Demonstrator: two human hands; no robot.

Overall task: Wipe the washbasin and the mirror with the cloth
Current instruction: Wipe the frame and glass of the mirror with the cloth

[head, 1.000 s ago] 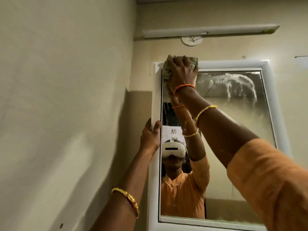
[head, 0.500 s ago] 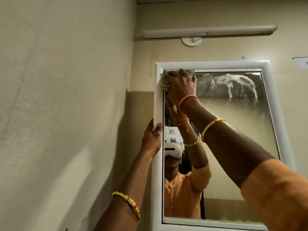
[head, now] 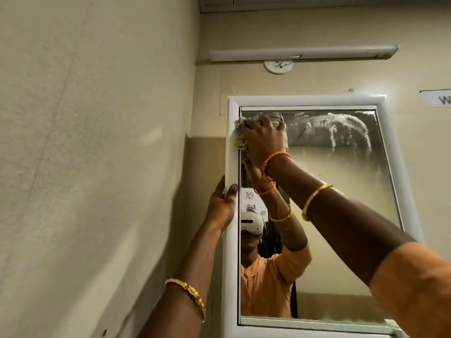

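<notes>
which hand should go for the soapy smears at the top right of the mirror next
Right. The right hand already presses the cloth on the mirror glass, beside the smears. The left hand grips the frame.

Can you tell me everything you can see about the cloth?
The cloth looks pale and greenish with darker stripes, soft and bunched into a wad. The right hand covers most of it and presses it on the mirror glass at the top left corner, against the white frame. Only its edges peek out around the fingers.
</notes>
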